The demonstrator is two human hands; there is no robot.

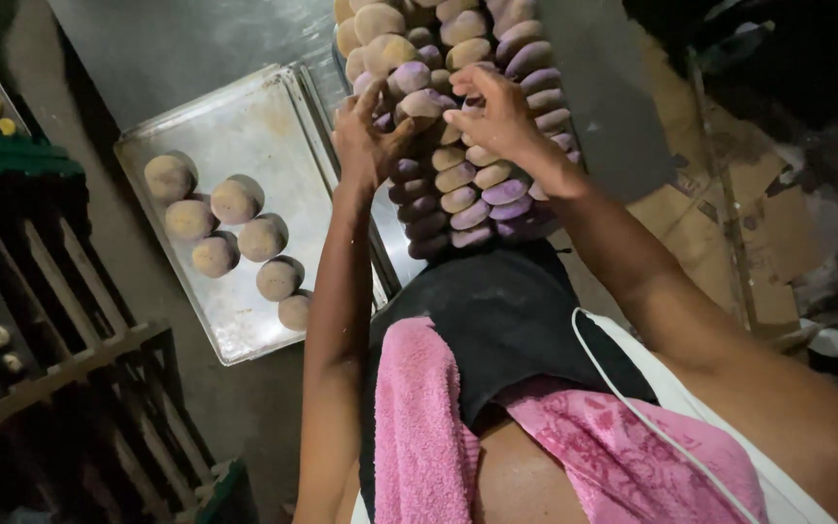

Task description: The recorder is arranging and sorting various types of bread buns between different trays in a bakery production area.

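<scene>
Rows of round buns (467, 184), tan with purple edges, stand packed on edge on a tray in front of me. My left hand (369, 139) rests on the left rows, fingers spread and touching the buns. My right hand (499, 114) lies over the middle rows, fingertips curled onto a bun. Whether either hand grips a bun is unclear. To the left a metal baking sheet (244, 116) holds several flat round buns (235, 233) in a loose cluster.
A dark slatted rack (60, 320) stands at the left with small buns on its lower levels. A green crate edge (12, 160) sits above it. Flattened cardboard (739, 213) lies at the right. A pink towel (429, 427) hangs over my front.
</scene>
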